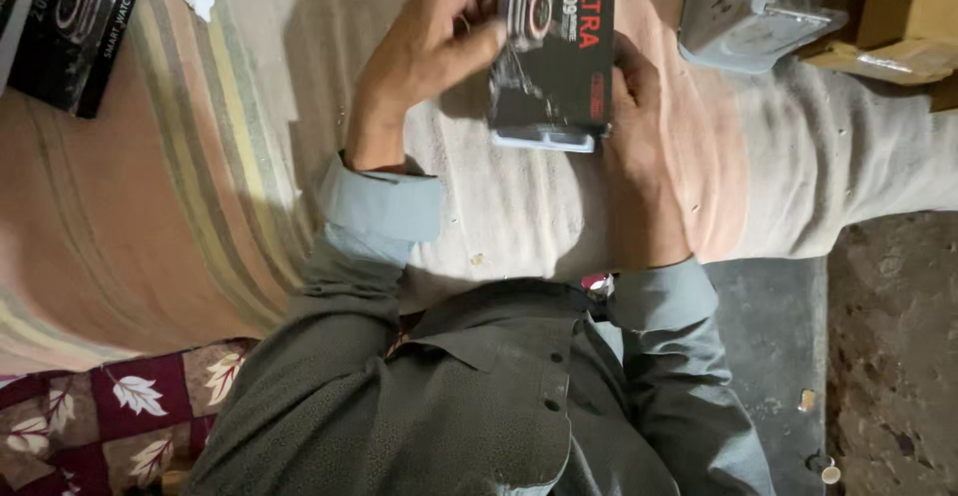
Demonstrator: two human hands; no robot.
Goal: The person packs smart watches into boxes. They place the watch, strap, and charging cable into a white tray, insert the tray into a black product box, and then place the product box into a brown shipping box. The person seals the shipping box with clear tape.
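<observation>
Both hands hold black box point(554, 52) over striped cloth point(200, 157).
Left hand point(434, 42) grips top and side; right hand point(639, 147) grips other side.
Box looks shut, grey tray showing at near end.
2nd box point(75, 22) far left.
Grey case point(743, 12) near right; little room there.
Open cloth on left.

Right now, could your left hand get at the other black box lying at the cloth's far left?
Probably yes: only bare striped cloth lies between the left hand and the other black box, though both it and the right hand grip the held box.
</observation>
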